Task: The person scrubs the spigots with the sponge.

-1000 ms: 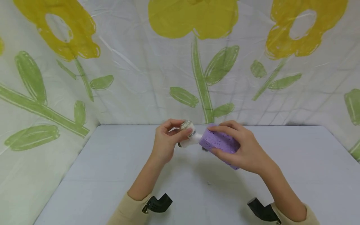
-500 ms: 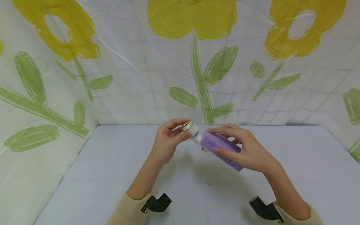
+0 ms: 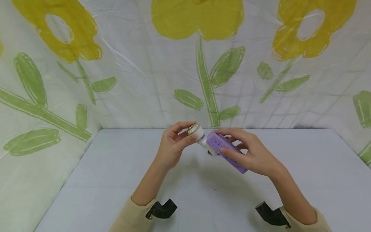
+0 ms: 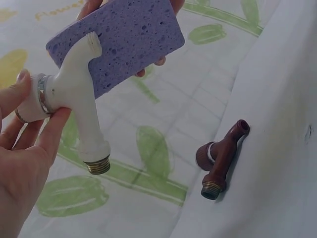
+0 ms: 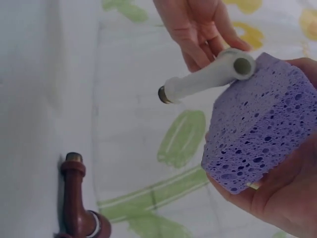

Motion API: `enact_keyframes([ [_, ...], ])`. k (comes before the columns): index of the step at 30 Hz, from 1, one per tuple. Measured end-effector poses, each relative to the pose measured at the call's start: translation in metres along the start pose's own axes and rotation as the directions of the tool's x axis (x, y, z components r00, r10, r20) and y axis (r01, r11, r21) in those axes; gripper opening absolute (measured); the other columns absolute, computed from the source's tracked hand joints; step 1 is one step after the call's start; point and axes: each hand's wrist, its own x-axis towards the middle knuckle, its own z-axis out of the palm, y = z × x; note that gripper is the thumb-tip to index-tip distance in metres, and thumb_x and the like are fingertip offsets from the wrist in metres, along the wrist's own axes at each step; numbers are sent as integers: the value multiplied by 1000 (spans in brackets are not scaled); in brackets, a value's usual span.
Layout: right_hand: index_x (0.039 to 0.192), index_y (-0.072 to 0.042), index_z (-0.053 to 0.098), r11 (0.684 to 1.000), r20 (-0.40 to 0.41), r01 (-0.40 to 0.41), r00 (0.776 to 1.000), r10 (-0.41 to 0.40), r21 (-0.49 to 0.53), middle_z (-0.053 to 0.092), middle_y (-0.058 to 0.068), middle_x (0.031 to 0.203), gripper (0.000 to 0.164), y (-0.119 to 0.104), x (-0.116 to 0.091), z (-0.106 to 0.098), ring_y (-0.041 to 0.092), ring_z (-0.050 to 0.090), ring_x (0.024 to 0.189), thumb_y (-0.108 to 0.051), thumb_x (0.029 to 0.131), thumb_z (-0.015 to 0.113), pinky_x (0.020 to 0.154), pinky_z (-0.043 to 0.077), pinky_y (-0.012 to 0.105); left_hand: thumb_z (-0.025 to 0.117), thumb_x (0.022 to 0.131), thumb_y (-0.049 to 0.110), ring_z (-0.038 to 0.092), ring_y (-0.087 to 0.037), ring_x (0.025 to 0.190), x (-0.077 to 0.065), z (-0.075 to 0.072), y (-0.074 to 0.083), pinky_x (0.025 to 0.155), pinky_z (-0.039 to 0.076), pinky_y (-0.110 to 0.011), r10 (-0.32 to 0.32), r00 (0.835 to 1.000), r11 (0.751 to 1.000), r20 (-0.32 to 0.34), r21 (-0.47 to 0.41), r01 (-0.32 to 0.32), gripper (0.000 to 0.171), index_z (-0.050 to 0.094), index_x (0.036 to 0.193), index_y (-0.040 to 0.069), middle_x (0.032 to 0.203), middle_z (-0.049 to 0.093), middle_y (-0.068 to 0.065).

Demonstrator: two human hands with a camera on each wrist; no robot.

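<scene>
My left hand (image 3: 171, 146) pinches the round handle end of a white tap (image 4: 81, 89) between thumb and fingers. The tap has a brass threaded end, which points downward in the left wrist view, and a short curved spout. My right hand (image 3: 256, 156) grips a purple sponge (image 3: 224, 148), thumb on one side and fingers on the other. The sponge (image 5: 262, 124) lies against or very near the tap's spout side; exact contact is hard to tell. Both things are held above the table. In the head view the sponge hides part of the tap.
A dark red-brown tap (image 4: 223, 158) with a threaded end lies on the white table (image 3: 116, 180). It is mostly hidden in the head view. A white sheet (image 3: 139, 80) printed with yellow flowers hangs behind the table.
My left hand has turned the white tap so its round end faces more up toward the head camera. The sponge has tilted and shifted slightly along the tap with my right hand.
</scene>
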Motion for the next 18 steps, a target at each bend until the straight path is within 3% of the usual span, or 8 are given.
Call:
enact_keyframes([
  [5, 146, -18, 59, 1000, -57, -16, 998, 16, -5, 64, 4, 139, 49, 0, 2, 5, 24, 64, 112, -13, 99, 73, 84, 62, 34, 59, 96, -16, 70, -12, 99, 1, 4, -3, 82, 63, -24, -40, 994, 999, -100, -13, 39, 33, 61, 129, -14, 119, 64, -5],
  [10, 146, -15, 55, 1000, -148, -17, 989, 19, 14, 61, 6, 143, 56, 0, 3, 8, 22, 63, 116, -7, 95, 77, 90, 61, 30, 60, 98, -14, 70, -14, 96, 2, 7, -6, 80, 65, -26, -100, 981, 994, -165, -52, 93, 23, 65, 119, -7, 114, 64, -7],
  [18, 156, -14, 46, 988, -282, 52, 959, -9, 144, 51, 2, 146, 76, 3, 4, 17, 16, 62, 118, 8, 90, 77, 90, 59, 20, 65, 91, -19, 70, -16, 95, 1, 11, -6, 84, 65, -29, -157, 968, 986, -196, -80, 144, 32, 62, 120, -6, 113, 62, -8],
])
